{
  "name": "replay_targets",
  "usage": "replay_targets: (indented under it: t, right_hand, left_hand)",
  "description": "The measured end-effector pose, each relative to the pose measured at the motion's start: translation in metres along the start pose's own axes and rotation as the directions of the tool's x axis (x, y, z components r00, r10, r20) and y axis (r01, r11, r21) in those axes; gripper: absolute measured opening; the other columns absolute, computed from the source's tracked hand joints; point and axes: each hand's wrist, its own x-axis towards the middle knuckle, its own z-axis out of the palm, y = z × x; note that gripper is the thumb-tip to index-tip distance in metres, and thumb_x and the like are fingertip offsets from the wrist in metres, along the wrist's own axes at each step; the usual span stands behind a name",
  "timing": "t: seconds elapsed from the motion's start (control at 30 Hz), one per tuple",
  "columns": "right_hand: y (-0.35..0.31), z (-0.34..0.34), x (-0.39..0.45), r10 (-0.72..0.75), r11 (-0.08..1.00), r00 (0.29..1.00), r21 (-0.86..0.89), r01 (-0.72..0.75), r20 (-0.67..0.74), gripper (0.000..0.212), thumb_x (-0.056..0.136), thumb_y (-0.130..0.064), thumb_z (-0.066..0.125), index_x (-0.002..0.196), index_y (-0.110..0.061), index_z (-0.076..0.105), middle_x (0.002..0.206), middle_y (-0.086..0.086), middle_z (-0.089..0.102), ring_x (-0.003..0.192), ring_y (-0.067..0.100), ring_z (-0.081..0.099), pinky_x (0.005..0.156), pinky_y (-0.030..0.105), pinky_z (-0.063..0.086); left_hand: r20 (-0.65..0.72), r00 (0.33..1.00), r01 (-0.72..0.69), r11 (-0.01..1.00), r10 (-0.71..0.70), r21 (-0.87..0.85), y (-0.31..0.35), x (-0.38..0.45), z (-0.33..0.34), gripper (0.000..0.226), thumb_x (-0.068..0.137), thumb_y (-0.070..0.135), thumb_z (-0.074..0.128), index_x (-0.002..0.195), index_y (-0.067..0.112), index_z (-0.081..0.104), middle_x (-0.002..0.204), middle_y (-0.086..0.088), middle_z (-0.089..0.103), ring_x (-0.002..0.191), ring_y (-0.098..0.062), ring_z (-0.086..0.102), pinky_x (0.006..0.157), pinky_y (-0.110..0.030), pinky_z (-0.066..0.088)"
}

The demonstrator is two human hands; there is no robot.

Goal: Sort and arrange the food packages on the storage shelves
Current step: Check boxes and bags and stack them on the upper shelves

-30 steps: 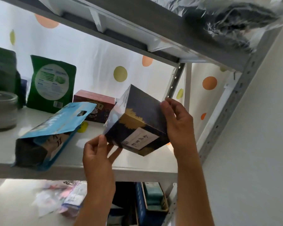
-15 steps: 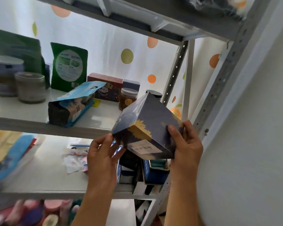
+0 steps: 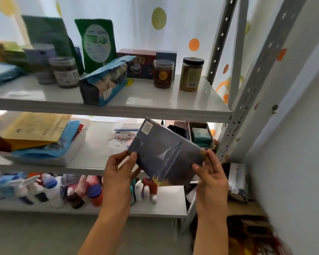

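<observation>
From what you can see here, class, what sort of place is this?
Probably a home storeroom or pantry corner: a metal rack against a wall, jars and food pouches on its top shelf, bottles lower down.

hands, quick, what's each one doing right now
Left hand: grips the left edge of the dark blue film-wrapped box.
Right hand: grips the box's right edge.

A white curtain (image 3: 129,19) with green and orange dots hangs behind the rack; bottles (image 3: 50,190) crowd below.
</observation>
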Motion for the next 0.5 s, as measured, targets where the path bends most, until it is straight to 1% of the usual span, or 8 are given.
replay_targets:
  t: [0.07, 0.13, 0.23, 0.3, 0.37, 0.43, 0.47, 0.5]
  right_hand:
    - [0.004, 0.001, -0.007, 0.002, 1.0, 1.0, -0.014, -0.002, -0.016, 0.072, 0.072, 0.01, 0.066, 0.137, -0.018, 0.053, 0.107, -0.015, 0.075, 0.105, 0.002, 0.069, 0.082, 0.019, 0.058]
    - [0.005, 0.006, -0.014, -0.023, 0.999, 0.999, -0.043, 0.022, -0.037, 0.069, 0.083, 0.017, 0.059, 0.142, -0.018, 0.049, 0.11, -0.014, 0.074, 0.105, 0.003, 0.07, 0.08, 0.018, 0.058]
    - [0.005, 0.016, -0.027, -0.089, 0.994, 0.992, -0.075, 0.083, -0.084, 0.058, 0.09, 0.015, 0.057, 0.136, -0.019, 0.054, 0.107, -0.012, 0.076, 0.104, 0.005, 0.071, 0.073, 0.016, 0.057]
    - [0.005, 0.028, -0.039, -0.133, 0.99, 0.978, -0.076, 0.122, -0.158, 0.049, 0.092, 0.005, 0.061, 0.135, -0.02, 0.058, 0.113, -0.009, 0.074, 0.111, 0.011, 0.069, 0.075, 0.018, 0.057]
    - [0.007, 0.04, -0.051, -0.143, 0.989, 0.965, -0.061, 0.133, -0.22, 0.041, 0.092, -0.014, 0.067, 0.132, -0.022, 0.061, 0.123, -0.003, 0.069, 0.116, 0.018, 0.065, 0.084, 0.025, 0.057]
    - [0.012, 0.055, -0.064, -0.14, 0.99, 0.952, -0.062, 0.128, -0.272, 0.051, 0.078, -0.037, 0.077, 0.125, -0.028, 0.062, 0.128, 0.001, 0.065, 0.12, 0.023, 0.062, 0.097, 0.04, 0.056]
    - [0.016, 0.061, -0.072, -0.143, 0.989, 0.946, -0.072, 0.128, -0.291, 0.058, 0.07, -0.043, 0.08, 0.122, -0.03, 0.061, 0.129, 0.003, 0.065, 0.121, 0.023, 0.062, 0.099, 0.044, 0.055]
    - [0.02, 0.066, -0.079, -0.145, 0.989, 0.944, -0.083, 0.126, -0.298, 0.061, 0.066, -0.044, 0.081, 0.122, -0.031, 0.06, 0.13, 0.004, 0.064, 0.121, 0.023, 0.062, 0.099, 0.047, 0.055]
  left_hand:
    - [0.021, 1.0, 0.0, 1.0, 0.0, 0.027, 0.001, 0.002, -0.007, 0.009, 0.093, 0.014, 0.064, 0.101, 0.02, 0.064, 0.095, 0.013, 0.073, 0.09, -0.005, 0.072, 0.092, -0.039, 0.055]
    - [0.053, 0.998, 0.015, 0.999, -0.018, 0.044, 0.003, 0.001, -0.014, 0.013, 0.094, 0.018, 0.063, 0.106, 0.023, 0.063, 0.105, 0.012, 0.072, 0.099, -0.009, 0.07, 0.092, -0.038, 0.055]
    - [0.109, 0.994, 0.025, 0.998, -0.031, 0.051, 0.007, 0.004, -0.023, 0.018, 0.095, 0.023, 0.061, 0.113, 0.023, 0.061, 0.114, 0.009, 0.068, 0.103, -0.012, 0.067, 0.092, -0.035, 0.055]
    - [0.157, 0.986, 0.036, 0.997, -0.048, 0.075, 0.013, 0.007, -0.031, 0.02, 0.095, 0.024, 0.061, 0.115, 0.023, 0.06, 0.115, 0.01, 0.066, 0.103, -0.011, 0.066, 0.093, -0.034, 0.054]
    - [0.188, 0.979, 0.063, 0.994, -0.08, 0.095, 0.018, 0.011, -0.043, 0.019, 0.094, 0.023, 0.063, 0.113, 0.025, 0.061, 0.112, 0.012, 0.066, 0.103, -0.011, 0.065, 0.095, -0.036, 0.054]
    - [0.209, 0.974, 0.07, 0.991, -0.093, 0.115, 0.022, 0.015, -0.059, 0.022, 0.092, 0.02, 0.066, 0.112, 0.027, 0.062, 0.111, 0.014, 0.067, 0.106, -0.013, 0.064, 0.094, -0.038, 0.053]
    - [0.213, 0.973, 0.067, 0.99, -0.092, 0.124, 0.022, 0.016, -0.067, 0.024, 0.091, 0.018, 0.067, 0.113, 0.028, 0.063, 0.112, 0.013, 0.068, 0.108, -0.014, 0.064, 0.092, -0.036, 0.054]
    - [0.211, 0.973, 0.064, 0.99, -0.089, 0.124, 0.022, 0.017, -0.075, 0.025, 0.091, 0.015, 0.067, 0.113, 0.028, 0.064, 0.112, 0.011, 0.068, 0.109, -0.014, 0.064, 0.088, -0.033, 0.054]
